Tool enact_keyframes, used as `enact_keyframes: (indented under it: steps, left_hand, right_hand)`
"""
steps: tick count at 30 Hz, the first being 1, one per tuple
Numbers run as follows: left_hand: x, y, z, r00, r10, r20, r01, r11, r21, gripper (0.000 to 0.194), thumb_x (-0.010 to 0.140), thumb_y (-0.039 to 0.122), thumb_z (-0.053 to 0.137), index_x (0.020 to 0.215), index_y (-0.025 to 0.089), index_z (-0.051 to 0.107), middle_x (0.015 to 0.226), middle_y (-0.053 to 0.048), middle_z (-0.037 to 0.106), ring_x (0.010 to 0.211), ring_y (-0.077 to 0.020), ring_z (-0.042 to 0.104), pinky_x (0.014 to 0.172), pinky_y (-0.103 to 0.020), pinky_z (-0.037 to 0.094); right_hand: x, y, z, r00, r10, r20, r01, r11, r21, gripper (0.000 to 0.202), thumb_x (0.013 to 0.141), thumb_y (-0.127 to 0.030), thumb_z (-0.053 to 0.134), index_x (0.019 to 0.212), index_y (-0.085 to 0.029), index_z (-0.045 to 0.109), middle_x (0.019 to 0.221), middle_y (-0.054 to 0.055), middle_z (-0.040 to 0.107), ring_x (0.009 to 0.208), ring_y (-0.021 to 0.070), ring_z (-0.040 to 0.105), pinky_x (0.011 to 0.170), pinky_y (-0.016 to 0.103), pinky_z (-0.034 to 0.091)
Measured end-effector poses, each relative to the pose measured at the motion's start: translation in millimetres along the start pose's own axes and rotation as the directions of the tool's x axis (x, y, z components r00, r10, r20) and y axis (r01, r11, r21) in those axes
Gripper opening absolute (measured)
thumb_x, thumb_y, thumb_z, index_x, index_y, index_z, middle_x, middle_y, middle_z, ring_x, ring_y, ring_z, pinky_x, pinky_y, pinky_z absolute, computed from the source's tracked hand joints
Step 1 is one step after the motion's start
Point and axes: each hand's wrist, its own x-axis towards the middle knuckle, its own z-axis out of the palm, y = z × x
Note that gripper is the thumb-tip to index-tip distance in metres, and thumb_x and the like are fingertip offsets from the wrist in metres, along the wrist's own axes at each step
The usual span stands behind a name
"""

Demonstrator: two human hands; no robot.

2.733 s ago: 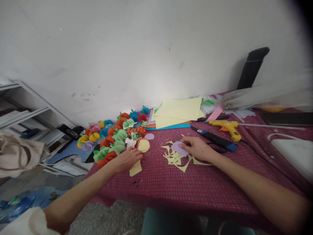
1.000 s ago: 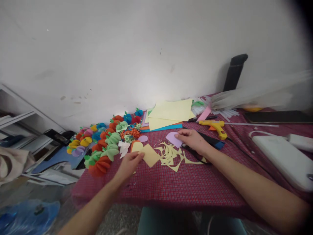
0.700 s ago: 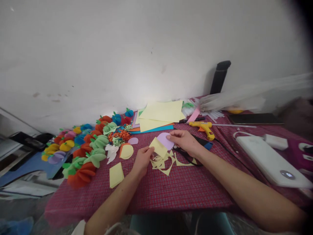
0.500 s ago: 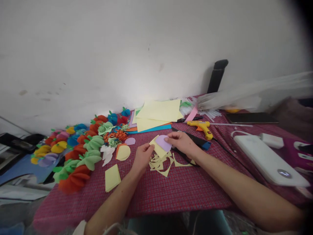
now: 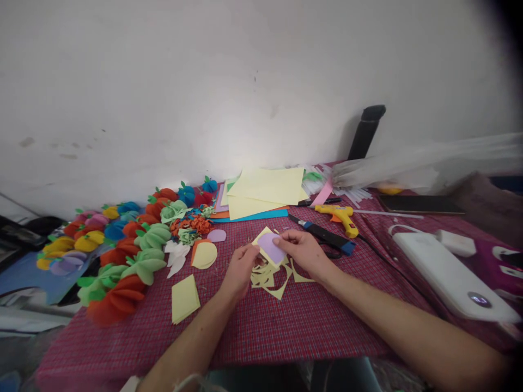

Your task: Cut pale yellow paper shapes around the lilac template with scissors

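My left hand [image 5: 242,267] pinches the left edge of a pale yellow paper piece [image 5: 265,233] above the table. On top of that piece lies a purple paper cutout [image 5: 270,247] with a rounded edge; my right hand [image 5: 301,249] grips it at its right side between thumb and fingers. Curved yellow paper offcuts [image 5: 280,288] lie on the cloth just under both hands. Left of my left hand are a stack of yellow paper rectangles [image 5: 184,299], round yellow cutouts [image 5: 205,255] with orange ones beneath, and another purple cutout [image 5: 217,235].
Colourful paper pumpkins [image 5: 122,250] crowd the table's left side. Paper sheets [image 5: 265,188] are stacked at the back. To the right are a yellow glue gun [image 5: 339,215], a black and blue cutter [image 5: 327,235], a white power bank [image 5: 453,277] and a dark phone [image 5: 423,204].
The purple cutout has shifted down over the yellow piece and covers more of its middle. Both hands stay close together. The view has tilted slightly.
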Motion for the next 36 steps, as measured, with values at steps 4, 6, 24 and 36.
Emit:
enact_keyframes:
  steps: [4,6,24,36]
  left_hand:
    - [-0.9,4.0,4.3,0.999,-0.022,0.045,0.025,0.998,-0.061,0.023,0.073,0.034,0.051,0.068,0.014,0.059,0.062,-0.002,0.058,0.055,-0.0116,0.049,0.055,-0.024,0.038]
    - [-0.9,5.2,5.6,0.998,-0.018,0.061,0.023,0.997,-0.078,0.022,0.073,0.033,0.050,0.070,0.013,0.059,0.065,-0.003,0.059,0.056,-0.0116,0.049,0.056,-0.024,0.038]
    - [-3.8,6.6,2.2,0.998,0.068,0.007,-0.068,0.975,0.212,0.031,0.074,0.042,0.049,0.063,0.014,0.057,0.055,0.001,0.052,0.050,-0.0096,0.042,0.047,-0.020,0.031]
    - [-2.5,0.7,-0.2,0.999,0.042,-0.008,-0.037,0.952,0.303,0.035,0.073,0.047,0.047,0.061,0.015,0.056,0.051,0.002,0.049,0.044,-0.0091,0.040,0.042,-0.020,0.028]
  right_hand:
    - [-1.2,-1.5,1.9,1.000,0.031,0.003,-0.031,0.999,0.030,0.024,0.068,-0.038,0.059,0.063,-0.014,0.058,0.058,-0.001,0.053,0.051,0.0097,0.045,0.048,0.021,0.036]
    - [-1.6,-1.8,2.7,0.999,0.039,0.015,-0.039,0.999,0.031,0.023,0.067,-0.037,0.060,0.062,-0.014,0.057,0.058,-0.001,0.054,0.051,0.0097,0.045,0.048,0.021,0.037]
    - [-2.8,-1.8,3.5,1.000,0.008,-0.008,-0.008,0.996,0.086,0.025,0.068,-0.038,0.060,0.066,-0.014,0.059,0.059,-0.001,0.054,0.051,0.0091,0.045,0.047,0.021,0.036]
    - [-2.6,3.8,7.2,1.000,-0.001,-0.020,0.003,0.994,0.107,0.024,0.068,-0.039,0.060,0.065,-0.015,0.058,0.060,-0.001,0.054,0.052,0.0099,0.046,0.050,0.022,0.038]
